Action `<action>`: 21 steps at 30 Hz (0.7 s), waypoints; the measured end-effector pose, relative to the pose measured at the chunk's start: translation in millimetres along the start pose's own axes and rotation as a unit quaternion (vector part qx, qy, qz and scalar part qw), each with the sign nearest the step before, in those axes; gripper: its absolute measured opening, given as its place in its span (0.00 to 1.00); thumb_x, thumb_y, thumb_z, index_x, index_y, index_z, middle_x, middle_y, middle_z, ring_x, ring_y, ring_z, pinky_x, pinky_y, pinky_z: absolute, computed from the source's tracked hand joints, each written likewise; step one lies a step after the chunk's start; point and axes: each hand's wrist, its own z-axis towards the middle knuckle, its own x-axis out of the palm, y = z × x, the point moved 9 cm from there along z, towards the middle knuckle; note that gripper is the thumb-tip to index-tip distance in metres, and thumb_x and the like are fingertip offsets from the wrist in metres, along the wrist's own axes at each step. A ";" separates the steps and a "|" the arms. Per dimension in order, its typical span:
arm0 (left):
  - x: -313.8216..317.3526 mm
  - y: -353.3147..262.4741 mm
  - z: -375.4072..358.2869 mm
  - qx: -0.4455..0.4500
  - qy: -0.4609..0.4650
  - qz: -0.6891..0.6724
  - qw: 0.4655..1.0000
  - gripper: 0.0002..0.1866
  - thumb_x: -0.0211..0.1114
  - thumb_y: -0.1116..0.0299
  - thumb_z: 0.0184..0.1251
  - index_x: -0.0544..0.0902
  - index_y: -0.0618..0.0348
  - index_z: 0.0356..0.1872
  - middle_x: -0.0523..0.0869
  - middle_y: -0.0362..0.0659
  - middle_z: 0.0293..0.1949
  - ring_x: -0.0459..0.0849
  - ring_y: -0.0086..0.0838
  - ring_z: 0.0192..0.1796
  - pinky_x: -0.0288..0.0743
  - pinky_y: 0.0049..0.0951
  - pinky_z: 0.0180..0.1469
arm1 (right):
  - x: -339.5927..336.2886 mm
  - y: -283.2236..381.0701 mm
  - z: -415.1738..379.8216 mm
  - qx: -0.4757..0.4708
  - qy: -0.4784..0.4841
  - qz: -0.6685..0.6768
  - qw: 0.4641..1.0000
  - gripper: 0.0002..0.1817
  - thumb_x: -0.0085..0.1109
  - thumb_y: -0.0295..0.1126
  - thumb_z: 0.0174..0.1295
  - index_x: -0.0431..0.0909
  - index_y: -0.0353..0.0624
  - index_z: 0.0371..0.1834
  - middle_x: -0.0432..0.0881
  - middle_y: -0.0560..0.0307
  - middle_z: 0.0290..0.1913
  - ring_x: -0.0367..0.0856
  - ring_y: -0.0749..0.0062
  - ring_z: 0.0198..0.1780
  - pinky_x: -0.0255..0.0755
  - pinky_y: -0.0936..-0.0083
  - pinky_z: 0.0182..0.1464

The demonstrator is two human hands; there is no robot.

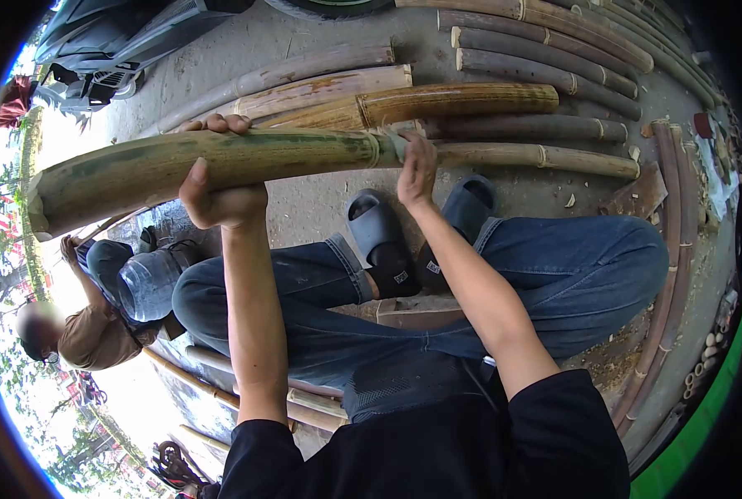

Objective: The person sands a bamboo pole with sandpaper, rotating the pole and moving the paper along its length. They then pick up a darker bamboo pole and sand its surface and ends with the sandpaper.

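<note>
A thick green-brown bamboo pole is held raised across the front of my body, its wide cut end at the left. My left hand is wrapped round it from below, with the thumb on the near side and the fingertips over the far side. At the joint near the pole's narrower right end, my right hand is closed on a pale grey-green, cloth-like piece pressed against the bamboo. What this piece is made of, I cannot tell.
Several cut bamboo poles lie on the concrete floor beyond my feet. More long poles lie at the right. A seated person is at the left beside a clear plastic water jug. A motorbike stands at the upper left.
</note>
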 end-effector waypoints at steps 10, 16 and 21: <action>5.1 1.3 1.3 -0.005 0.005 0.025 1.000 0.33 0.63 0.51 0.50 0.76 0.62 0.57 0.80 0.52 0.45 0.81 0.45 0.50 0.69 0.48 0.65 | 10.1 70.3 12.3 -0.086 0.020 0.056 0.995 0.26 0.38 0.50 0.81 0.80 0.43 0.60 0.83 0.48 0.56 0.78 0.48 0.59 0.64 0.54 0.66; 12.2 2.6 0.5 -0.009 0.007 0.018 1.000 0.33 0.64 0.52 0.51 0.76 0.62 0.56 0.80 0.52 0.45 0.81 0.45 0.50 0.69 0.48 0.65 | 10.4 -2.1 0.6 0.014 0.064 -0.016 0.998 0.26 0.37 0.49 0.81 0.80 0.42 0.60 0.83 0.45 0.56 0.78 0.44 0.59 0.65 0.53 0.66; 2.2 1.2 2.6 -0.004 -0.006 0.030 1.000 0.32 0.63 0.52 0.51 0.76 0.62 0.56 0.81 0.52 0.44 0.82 0.46 0.50 0.70 0.49 0.65 | 14.1 119.1 26.5 -0.065 0.072 0.105 0.990 0.27 0.41 0.51 0.78 0.79 0.41 0.61 0.82 0.43 0.58 0.77 0.43 0.60 0.65 0.52 0.66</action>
